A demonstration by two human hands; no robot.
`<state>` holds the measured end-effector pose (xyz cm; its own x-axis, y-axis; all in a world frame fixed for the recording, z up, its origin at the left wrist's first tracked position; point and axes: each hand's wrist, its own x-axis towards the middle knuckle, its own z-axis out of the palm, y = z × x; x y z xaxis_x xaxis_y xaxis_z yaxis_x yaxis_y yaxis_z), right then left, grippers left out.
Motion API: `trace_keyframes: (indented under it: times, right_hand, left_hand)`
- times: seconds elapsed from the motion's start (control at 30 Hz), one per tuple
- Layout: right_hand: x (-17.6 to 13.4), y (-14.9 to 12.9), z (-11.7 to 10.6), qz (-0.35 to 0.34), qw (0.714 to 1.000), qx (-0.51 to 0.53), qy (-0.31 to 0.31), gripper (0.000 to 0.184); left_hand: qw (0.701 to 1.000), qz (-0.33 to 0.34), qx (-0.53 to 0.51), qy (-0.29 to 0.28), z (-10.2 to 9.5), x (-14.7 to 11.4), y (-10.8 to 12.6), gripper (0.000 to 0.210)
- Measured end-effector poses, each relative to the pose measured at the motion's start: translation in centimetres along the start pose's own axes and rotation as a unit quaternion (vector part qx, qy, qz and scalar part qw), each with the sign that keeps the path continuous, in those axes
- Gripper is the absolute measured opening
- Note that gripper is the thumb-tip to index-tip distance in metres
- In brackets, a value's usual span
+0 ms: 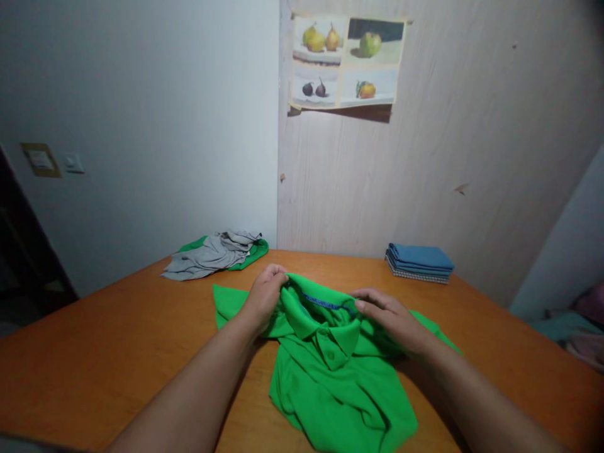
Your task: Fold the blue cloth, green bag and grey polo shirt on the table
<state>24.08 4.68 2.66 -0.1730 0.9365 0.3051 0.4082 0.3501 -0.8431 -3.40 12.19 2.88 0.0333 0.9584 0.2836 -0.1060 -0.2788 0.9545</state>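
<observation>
A bright green polo shirt [330, 390] lies loosely crumpled on the table, its collar toward the far side and its buttoned placket facing up. My left hand [267, 292] pinches the left side of the collar between thumb and fingers. On the right side of the collar, my right hand [389, 318] is closed with its thumb against the edge and its fingers behind the cloth. Between the hands the collar stands raised, and a dark blue neck tape shows inside it. The sleeves spread out left and right under my wrists.
The orange-brown wooden table [117, 333] reaches back to the wall. At its far left lies a rumpled heap of grey and green clothes [212, 255]. A neat stack of folded blue and checked cloths [419, 263] sits at the far right. A fruit poster [348, 61] hangs above.
</observation>
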Motion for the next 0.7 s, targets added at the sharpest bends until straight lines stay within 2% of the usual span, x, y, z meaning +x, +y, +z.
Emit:
trace_keyframes:
  times: [0.13,0.23,0.37,0.5,0.6,0.7]
  right_hand:
    - [-0.7,-0.1,0.4,0.045,0.985,0.115,-0.118,0.066]
    - [-1.0,-0.7,0.8,0.055,0.977,0.136,-0.152,0.074]
    - [-1.0,-1.7,1.1,0.044,0.982,0.109,-0.145,0.068]
    - [-0.8,-1.7,1.3,0.046,0.981,0.126,-0.141,0.046]
    - [-0.6,-0.9,1.1,0.078,0.981,0.153,-0.092,0.038]
    - [-0.4,-0.1,0.8,0.096,0.976,0.191,-0.034,0.039]
  left_hand:
    - [1.000,0.004,-0.010,0.020,-0.3,0.5,-0.5,0.014]
    - [1.000,0.002,-0.010,0.024,-0.2,0.6,-0.7,0.014]
    - [0.999,0.007,0.021,0.026,0.0,0.5,-0.5,0.012]
    - [1.000,0.008,0.027,0.011,0.1,0.3,-0.3,0.014]
    - [1.000,-0.012,0.012,0.001,0.1,0.1,0.0,0.016]
    - [0.999,-0.034,-0.021,-0.001,0.2,0.0,0.2,0.022]
